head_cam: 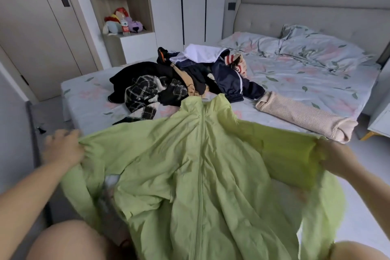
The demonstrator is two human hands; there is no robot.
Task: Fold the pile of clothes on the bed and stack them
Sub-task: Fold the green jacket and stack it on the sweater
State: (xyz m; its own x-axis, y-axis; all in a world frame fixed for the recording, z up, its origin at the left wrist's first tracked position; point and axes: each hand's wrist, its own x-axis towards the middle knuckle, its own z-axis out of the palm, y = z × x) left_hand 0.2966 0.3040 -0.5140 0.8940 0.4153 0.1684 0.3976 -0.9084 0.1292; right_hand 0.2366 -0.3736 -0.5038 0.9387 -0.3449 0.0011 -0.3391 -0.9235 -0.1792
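Note:
A light green zip jacket [200, 171] is spread across the near corner of the bed [316, 82], zip side up, collar pointing toward the pile. My left hand [63, 148] grips its left edge near the sleeve. My right hand [335, 156] grips the folded right sleeve and holds it out to the side. Behind the jacket lies the pile of clothes [185, 76]: black, checked, navy and white garments tangled together. A folded beige ribbed garment [304, 115] lies on the bed's right side.
Two floral pillows [312, 48] sit against the grey headboard. A shelf unit [126, 25] with plush toys and a bottle stands behind the bed on the left, next to a door [38, 27]. A white nightstand [379, 122] is at the right edge.

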